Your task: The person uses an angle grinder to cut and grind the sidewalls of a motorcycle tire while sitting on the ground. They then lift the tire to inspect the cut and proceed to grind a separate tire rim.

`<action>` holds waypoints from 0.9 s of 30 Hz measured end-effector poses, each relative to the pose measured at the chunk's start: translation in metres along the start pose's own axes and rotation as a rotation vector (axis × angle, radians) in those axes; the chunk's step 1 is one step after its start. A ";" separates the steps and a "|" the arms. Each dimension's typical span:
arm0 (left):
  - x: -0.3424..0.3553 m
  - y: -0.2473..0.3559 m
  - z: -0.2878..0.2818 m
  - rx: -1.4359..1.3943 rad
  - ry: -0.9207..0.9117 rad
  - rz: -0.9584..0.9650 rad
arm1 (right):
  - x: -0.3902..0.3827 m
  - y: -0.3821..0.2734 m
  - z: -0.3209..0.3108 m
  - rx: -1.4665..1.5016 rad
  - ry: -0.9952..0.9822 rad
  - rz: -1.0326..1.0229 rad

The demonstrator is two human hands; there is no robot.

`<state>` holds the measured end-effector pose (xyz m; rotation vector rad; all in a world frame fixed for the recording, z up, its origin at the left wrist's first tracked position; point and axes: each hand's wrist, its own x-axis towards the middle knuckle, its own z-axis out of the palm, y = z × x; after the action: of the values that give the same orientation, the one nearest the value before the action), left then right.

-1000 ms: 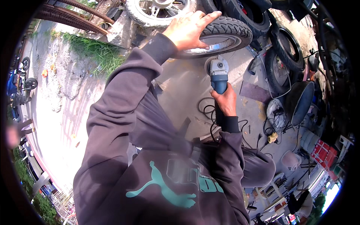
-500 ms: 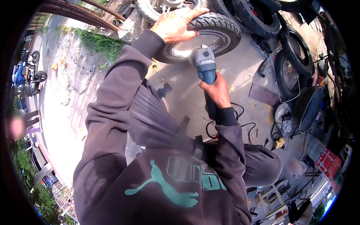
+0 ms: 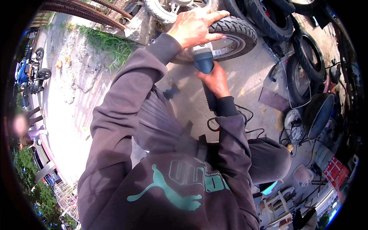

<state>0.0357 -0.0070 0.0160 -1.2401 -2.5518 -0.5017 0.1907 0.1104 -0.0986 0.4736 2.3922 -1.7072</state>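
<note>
A black knobby tyre [image 3: 245,35] on a light metal rim [image 3: 231,45] stands tilted in front of me. My left hand [image 3: 195,27] grips its tread from the upper left, with the thumb stretched toward the rim side and the fingers over the top. In my right hand [image 3: 216,79] is a blue angle grinder [image 3: 203,63], wrapped round the body. Its silver head is against or very near the left part of the rim, just under my left hand. The disc is hidden, so contact cannot be told.
Another wheel [image 3: 153,11] lies beyond the tyre. Several loose tyres [image 3: 281,28] are piled at the far right. A black basin [image 3: 319,116], cables [image 3: 249,115] and a red box [image 3: 336,172] lie to my right. Rusty bars [image 3: 88,11] and grass [image 3: 109,44] are at the far left; a person [image 3: 28,126] is at the left edge.
The grinder has shifted left and away from me along the rim, its head now partly behind my left hand. My left hand keeps its grip on the tyre. The view has swung slightly.
</note>
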 end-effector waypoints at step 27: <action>-0.011 -0.007 -0.013 -0.062 -0.061 -0.055 | 0.004 0.004 0.010 -0.013 -0.008 0.001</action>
<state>0.0376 -0.0240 0.0225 -1.2273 -2.6464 -0.5678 0.1883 0.1025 -0.1068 0.4646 2.3956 -1.6885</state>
